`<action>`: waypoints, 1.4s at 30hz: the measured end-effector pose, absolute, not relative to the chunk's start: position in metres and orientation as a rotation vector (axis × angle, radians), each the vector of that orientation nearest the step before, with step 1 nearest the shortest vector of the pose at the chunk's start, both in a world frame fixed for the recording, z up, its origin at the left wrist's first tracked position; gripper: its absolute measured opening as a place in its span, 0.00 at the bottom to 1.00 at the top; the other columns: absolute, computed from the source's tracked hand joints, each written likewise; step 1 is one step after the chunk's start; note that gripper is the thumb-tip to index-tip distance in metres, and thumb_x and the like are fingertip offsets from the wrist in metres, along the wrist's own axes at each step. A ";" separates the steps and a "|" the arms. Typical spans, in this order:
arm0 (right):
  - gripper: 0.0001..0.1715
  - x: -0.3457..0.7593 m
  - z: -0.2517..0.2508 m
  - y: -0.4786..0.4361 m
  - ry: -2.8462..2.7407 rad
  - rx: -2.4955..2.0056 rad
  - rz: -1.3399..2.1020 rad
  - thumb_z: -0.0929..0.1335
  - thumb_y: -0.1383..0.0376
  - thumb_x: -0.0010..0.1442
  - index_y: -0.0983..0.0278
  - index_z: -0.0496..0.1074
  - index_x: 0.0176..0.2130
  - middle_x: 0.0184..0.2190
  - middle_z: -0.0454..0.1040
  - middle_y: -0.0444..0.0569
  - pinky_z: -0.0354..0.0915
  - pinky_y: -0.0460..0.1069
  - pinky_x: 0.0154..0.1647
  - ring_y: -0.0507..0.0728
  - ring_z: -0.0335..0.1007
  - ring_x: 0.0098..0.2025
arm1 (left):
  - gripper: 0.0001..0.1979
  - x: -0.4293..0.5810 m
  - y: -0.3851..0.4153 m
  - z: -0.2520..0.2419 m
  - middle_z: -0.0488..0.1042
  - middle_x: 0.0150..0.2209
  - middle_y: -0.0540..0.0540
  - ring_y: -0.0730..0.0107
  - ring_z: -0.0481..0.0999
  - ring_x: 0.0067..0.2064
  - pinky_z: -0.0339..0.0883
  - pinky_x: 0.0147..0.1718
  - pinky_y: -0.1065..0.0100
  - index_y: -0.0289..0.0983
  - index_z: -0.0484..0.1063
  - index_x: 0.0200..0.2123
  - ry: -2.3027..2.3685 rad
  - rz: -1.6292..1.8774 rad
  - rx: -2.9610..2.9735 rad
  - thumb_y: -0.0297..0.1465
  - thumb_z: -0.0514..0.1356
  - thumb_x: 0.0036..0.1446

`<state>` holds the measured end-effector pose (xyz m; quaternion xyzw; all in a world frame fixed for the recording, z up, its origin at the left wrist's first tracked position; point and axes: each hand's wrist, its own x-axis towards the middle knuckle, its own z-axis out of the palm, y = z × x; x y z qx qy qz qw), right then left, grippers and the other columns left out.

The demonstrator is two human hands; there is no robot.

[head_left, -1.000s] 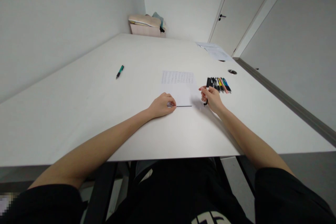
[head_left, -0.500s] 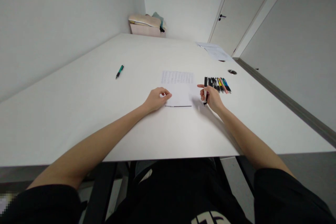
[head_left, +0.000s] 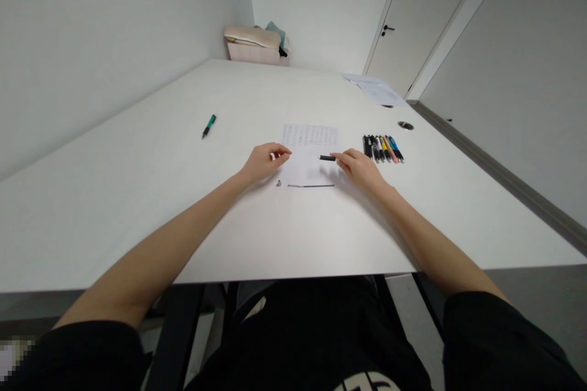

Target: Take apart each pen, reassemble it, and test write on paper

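My right hand (head_left: 360, 168) pinches a pen (head_left: 327, 158) over the right side of a paper sheet (head_left: 307, 165). The pen's dark end points left, and the rest of it is hidden by the fingers. By the sheet's left side is my left hand (head_left: 265, 162), its fingers loosely curled and slightly apart, with nothing visible in them. Along the sheet's near edge lies a thin dark rod (head_left: 312, 186), like a pen refill. A small grey piece (head_left: 279, 183) rests just left of it, below my left hand. Rows of small writing cover the sheet's far part.
Several pens (head_left: 383, 148) lie side by side right of my right hand. A green and black pen (head_left: 209, 126) is at the left. More papers (head_left: 376, 89) lie at the white table's (head_left: 284, 232) far right, near a round grommet (head_left: 406, 126).
My right hand has turned the pen from upright to nearly level, pointing left over the sheet. My left hand has moved up and left, its pinch loosened; the small grey piece now shows on the table.
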<state>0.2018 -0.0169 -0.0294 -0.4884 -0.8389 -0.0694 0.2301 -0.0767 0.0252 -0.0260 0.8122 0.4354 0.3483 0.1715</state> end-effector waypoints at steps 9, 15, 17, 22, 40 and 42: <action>0.19 0.176 -0.031 -0.019 -2.447 -1.298 -0.423 0.60 0.62 0.63 0.57 0.68 0.52 0.39 0.72 0.51 0.58 0.49 0.34 0.55 0.68 0.34 | 0.16 -0.053 0.010 -0.023 0.77 0.34 0.46 0.71 0.74 0.34 0.66 0.31 0.71 0.36 0.74 0.39 1.013 0.898 2.276 0.39 0.59 0.51; 0.18 0.172 -0.026 -0.023 -2.372 -1.183 -0.414 0.59 0.61 0.64 0.62 0.69 0.50 0.39 0.73 0.52 0.60 0.49 0.37 0.56 0.68 0.38 | 0.11 -0.052 0.004 -0.015 0.76 0.30 0.48 0.72 0.73 0.31 0.66 0.32 0.70 0.35 0.74 0.33 1.034 0.970 2.293 0.37 0.59 0.51; 0.19 0.172 -0.023 -0.024 -2.335 -1.146 -0.406 0.58 0.61 0.64 0.63 0.68 0.50 0.40 0.73 0.53 0.60 0.50 0.39 0.56 0.68 0.39 | 0.10 -0.053 0.002 -0.011 0.76 0.30 0.47 0.72 0.73 0.31 0.67 0.32 0.70 0.35 0.74 0.33 1.039 1.022 2.286 0.36 0.59 0.51; 0.18 0.176 -0.019 -0.024 -2.263 -1.134 -0.371 0.58 0.61 0.64 0.63 0.70 0.46 0.40 0.73 0.54 0.61 0.51 0.41 0.57 0.68 0.41 | 0.09 -0.055 0.002 -0.006 0.76 0.30 0.47 0.73 0.73 0.31 0.66 0.32 0.70 0.35 0.74 0.33 1.049 1.098 2.264 0.34 0.59 0.51; 0.18 0.181 -0.024 -0.020 -2.252 -1.149 -0.332 0.58 0.59 0.64 0.63 0.71 0.44 0.39 0.74 0.53 0.61 0.51 0.41 0.56 0.68 0.39 | 0.11 -0.056 0.006 -0.013 0.76 0.34 0.45 0.72 0.73 0.33 0.68 0.33 0.70 0.35 0.74 0.36 1.026 1.085 2.233 0.34 0.59 0.51; 0.18 0.183 -0.025 -0.019 -2.250 -1.155 -0.328 0.58 0.60 0.64 0.63 0.72 0.44 0.39 0.74 0.53 0.62 0.51 0.40 0.56 0.68 0.39 | 0.12 -0.059 0.010 -0.016 0.76 0.35 0.44 0.71 0.73 0.34 0.68 0.33 0.70 0.35 0.74 0.36 1.047 1.080 2.226 0.35 0.59 0.50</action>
